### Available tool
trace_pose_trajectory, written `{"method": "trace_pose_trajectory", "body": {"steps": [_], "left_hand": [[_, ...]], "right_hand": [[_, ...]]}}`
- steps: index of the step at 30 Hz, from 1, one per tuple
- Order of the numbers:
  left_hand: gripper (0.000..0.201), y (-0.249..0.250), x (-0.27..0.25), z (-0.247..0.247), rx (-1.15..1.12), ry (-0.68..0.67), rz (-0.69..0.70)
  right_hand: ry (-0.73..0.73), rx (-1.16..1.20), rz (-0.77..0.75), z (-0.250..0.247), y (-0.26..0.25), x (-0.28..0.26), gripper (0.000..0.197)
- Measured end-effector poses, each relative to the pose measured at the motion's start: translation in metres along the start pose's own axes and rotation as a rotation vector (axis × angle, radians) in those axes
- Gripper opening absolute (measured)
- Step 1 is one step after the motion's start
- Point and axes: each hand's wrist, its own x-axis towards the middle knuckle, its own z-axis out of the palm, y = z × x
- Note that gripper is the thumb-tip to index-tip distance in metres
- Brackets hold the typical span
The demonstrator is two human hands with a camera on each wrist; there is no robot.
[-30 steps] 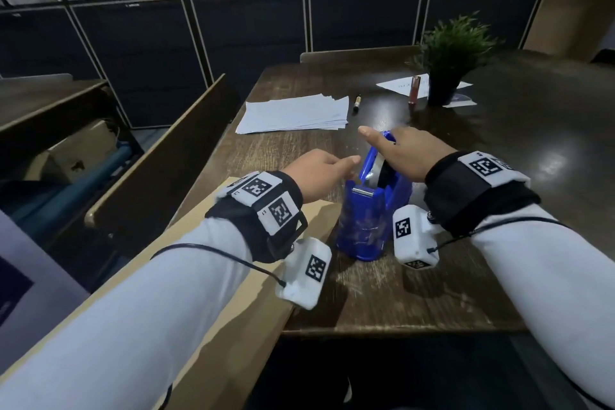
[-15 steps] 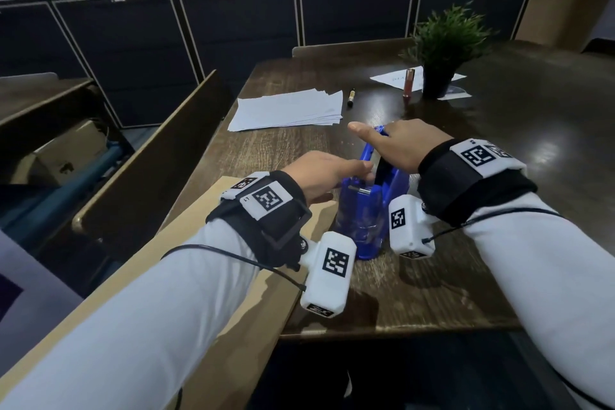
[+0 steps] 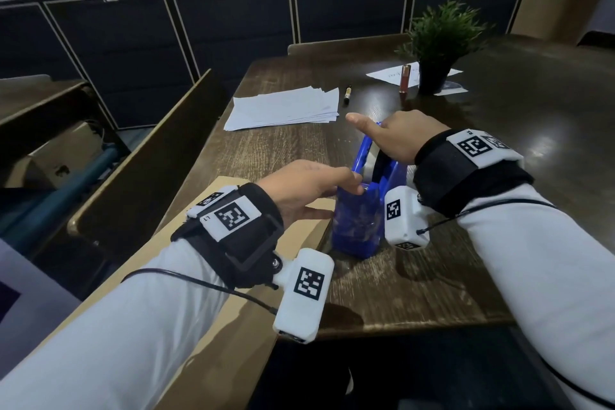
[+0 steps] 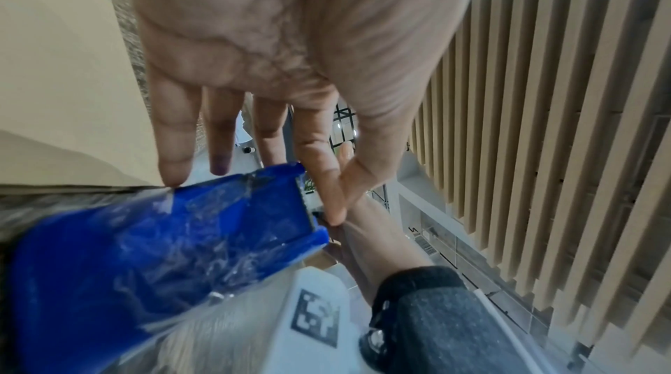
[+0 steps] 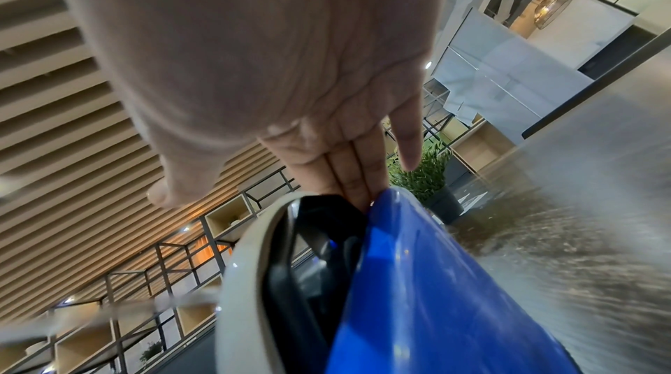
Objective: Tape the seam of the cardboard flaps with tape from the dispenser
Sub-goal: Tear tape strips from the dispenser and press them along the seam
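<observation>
A blue tape dispenser point(image 3: 361, 220) stands on the dark wooden table point(image 3: 499, 210), its near end next to the flat tan cardboard point(image 3: 299, 236). My left hand point(image 3: 356, 183) is at the dispenser's cutter end. In the left wrist view its thumb and index finger point(image 4: 327, 179) pinch together beside the cutter, where the clear tape end barely shows; the other fingers are straight. My right hand point(image 3: 382, 133) rests on top of the dispenser over the tape roll point(image 5: 246, 251), its fingers point(image 5: 348, 168) straight against the blue wall and the thumb stuck out.
A stack of white papers point(image 3: 283, 108) and a marker point(image 3: 347, 95) lie farther back. A potted plant point(image 3: 436, 43) and a red tube point(image 3: 405, 78) stand at the back right. A wooden partition point(image 3: 149, 156) runs along the left; the table's front edge point(image 3: 399, 326) is near.
My left hand has moved right to the dispenser's cutter end and its thumb and index finger have closed there. The right hand stays on top of the dispenser.
</observation>
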Motion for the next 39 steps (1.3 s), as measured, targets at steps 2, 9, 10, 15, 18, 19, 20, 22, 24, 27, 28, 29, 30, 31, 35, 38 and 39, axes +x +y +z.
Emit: {"method": "trace_pose_trajectory", "body": {"steps": [2,9,10,15,18,19,20,22,24,27,28,29,30,31,35,38,39], "left_hand": [[0.014,-0.002,-0.002,0.000,-0.019,0.001,0.001],[0.033,-0.011,-0.007,0.002,-0.082,-0.012,0.008],[0.034,-0.012,-0.007,0.002,-0.087,-0.013,0.011],[0.032,-0.015,-0.009,0.004,-0.096,-0.006,0.029],[0.037,-0.016,-0.009,0.004,-0.100,-0.007,0.036],[0.037,-0.017,-0.010,0.004,-0.095,-0.013,0.041],[0.037,-0.017,-0.010,0.004,-0.090,-0.018,0.046],[0.037,-0.017,-0.011,0.005,-0.074,-0.015,0.063],[0.038,-0.016,-0.011,0.005,-0.052,-0.002,0.077],[0.038,-0.018,-0.009,0.006,-0.005,0.016,0.102],[0.036,-0.019,-0.009,0.006,0.011,0.023,0.112],[0.035,-0.019,-0.008,0.006,0.021,0.029,0.120],[0.035,-0.020,-0.007,0.006,0.025,0.029,0.124],[0.034,-0.020,-0.006,0.005,0.025,0.026,0.127],[0.030,-0.024,-0.004,0.003,0.059,0.027,0.170],[0.028,-0.026,-0.003,0.002,0.070,0.024,0.199],[0.030,-0.027,-0.003,0.001,0.069,0.016,0.203]], "right_hand": [[-0.003,-0.004,0.003,0.000,0.000,0.001,0.091],[-0.017,-0.027,0.023,-0.001,-0.002,-0.001,0.088],[-0.018,-0.033,0.023,-0.001,-0.002,-0.001,0.089],[-0.028,-0.044,0.019,-0.002,-0.004,-0.002,0.092],[-0.025,-0.050,0.023,-0.001,-0.004,-0.003,0.090],[-0.026,-0.052,0.023,-0.001,-0.004,-0.002,0.089],[-0.028,-0.053,0.024,-0.001,-0.004,-0.002,0.090],[-0.030,-0.054,0.025,-0.001,-0.004,-0.002,0.091],[-0.028,-0.059,0.024,-0.001,-0.005,-0.002,0.091],[-0.031,-0.065,0.027,-0.001,-0.005,-0.002,0.089],[-0.032,-0.066,0.030,-0.001,-0.005,-0.003,0.088],[-0.032,-0.067,0.031,-0.001,-0.005,-0.003,0.088],[-0.033,-0.067,0.031,-0.001,-0.006,-0.004,0.087],[-0.036,-0.067,0.032,-0.002,-0.006,-0.004,0.087],[-0.045,-0.067,0.036,-0.003,-0.006,-0.005,0.088],[-0.050,-0.068,0.036,-0.004,-0.007,-0.005,0.089],[-0.052,-0.069,0.037,-0.004,-0.007,-0.005,0.089]]}}
